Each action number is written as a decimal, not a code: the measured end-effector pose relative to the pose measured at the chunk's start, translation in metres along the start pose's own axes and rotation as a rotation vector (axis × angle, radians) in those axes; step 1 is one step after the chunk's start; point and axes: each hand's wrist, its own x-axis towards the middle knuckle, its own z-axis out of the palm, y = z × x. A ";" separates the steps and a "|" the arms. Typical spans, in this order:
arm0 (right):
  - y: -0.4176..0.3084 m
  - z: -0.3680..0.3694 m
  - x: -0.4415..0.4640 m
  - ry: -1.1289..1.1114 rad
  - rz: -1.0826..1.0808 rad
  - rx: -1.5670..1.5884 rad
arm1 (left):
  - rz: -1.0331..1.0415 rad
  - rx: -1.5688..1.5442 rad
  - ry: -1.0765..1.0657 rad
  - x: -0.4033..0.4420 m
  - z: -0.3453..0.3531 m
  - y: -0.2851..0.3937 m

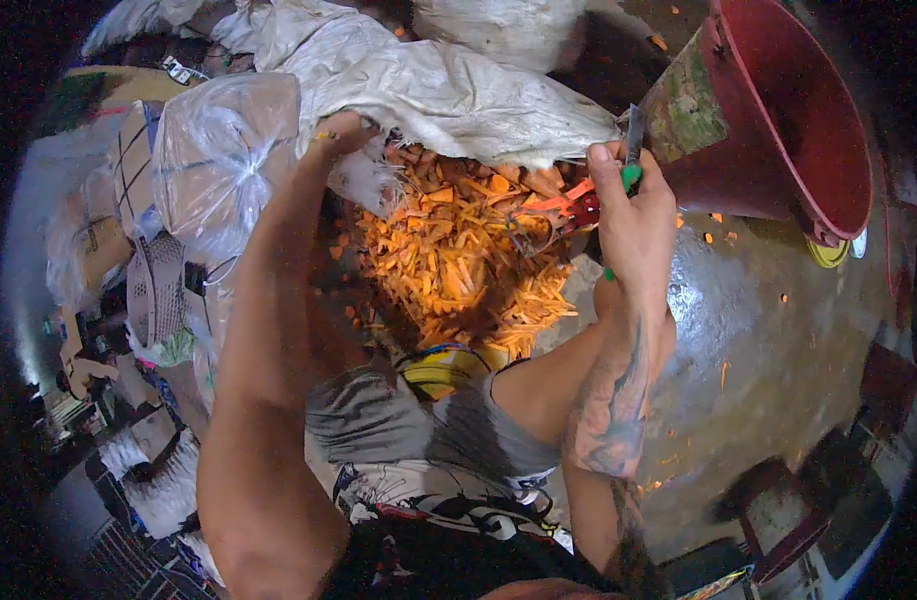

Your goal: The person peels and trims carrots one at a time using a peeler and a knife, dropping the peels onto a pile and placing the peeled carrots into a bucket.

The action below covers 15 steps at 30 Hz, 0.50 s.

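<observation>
My right hand is closed around a knife with a green handle, its blade pointing up. Just left of that hand is a red and orange object I cannot identify. My left hand is at the edge of a white woven sack, its fingers hidden there. Below the sack's open mouth spreads a heap of cut orange carrot pieces, in front of my knees. Some larger carrot chunks show just under the sack's edge.
A large red bucket lies tipped at the right, its mouth facing right. Plastic-wrapped cardboard boxes stand at the left. Stray orange bits lie on the wet concrete floor. A yellow round object sits between my legs.
</observation>
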 end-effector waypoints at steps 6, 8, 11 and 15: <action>0.001 0.004 0.000 0.015 0.036 0.095 | -0.133 -0.181 0.258 0.076 -0.021 0.048; -0.006 0.001 0.002 0.028 0.030 0.049 | -0.132 -0.251 0.273 0.095 -0.025 0.046; -0.008 0.001 0.002 0.049 0.076 0.075 | -0.134 -0.174 0.263 0.123 -0.025 0.041; -0.014 0.001 0.003 0.019 0.111 0.140 | 0.080 0.176 0.364 0.109 -0.043 0.065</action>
